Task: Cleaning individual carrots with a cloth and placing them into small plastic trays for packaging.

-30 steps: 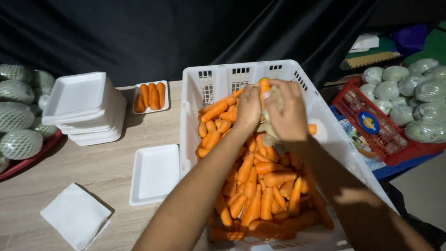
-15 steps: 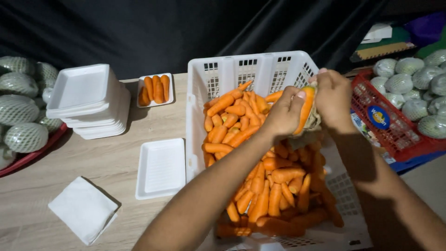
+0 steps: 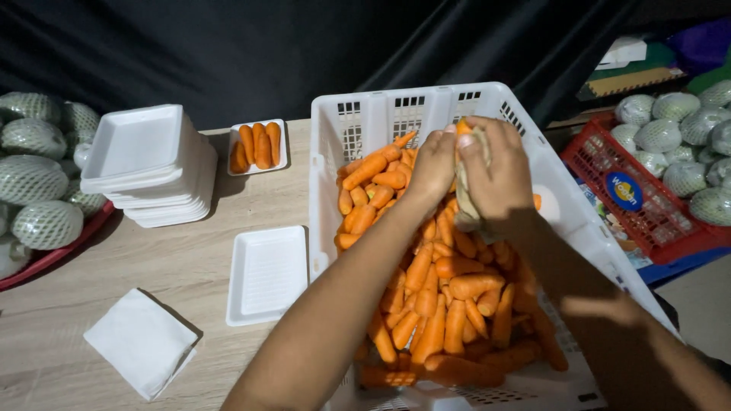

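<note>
Over a white slatted crate (image 3: 556, 205) full of loose carrots (image 3: 434, 297), both my hands hold one carrot (image 3: 462, 128) upright. My left hand (image 3: 431, 166) grips its left side. My right hand (image 3: 496, 171) wraps a crumpled pale cloth (image 3: 466, 199) around it. Only the carrot's orange tip shows above my fingers. An empty white foam tray (image 3: 268, 272) lies on the wooden table just left of the crate.
A stack of white foam trays (image 3: 145, 164) stands at the left, with a filled tray of carrots (image 3: 257, 146) behind it. A folded white cloth (image 3: 142, 342) lies near the front. Netted green produce (image 3: 34, 183) sits far left, and more fills a red crate (image 3: 670, 175) at right.
My hands and the carrot have shifted back toward the crate's middle, from its right side. The carrot now stands upright with the cloth wrapped around it.
</note>
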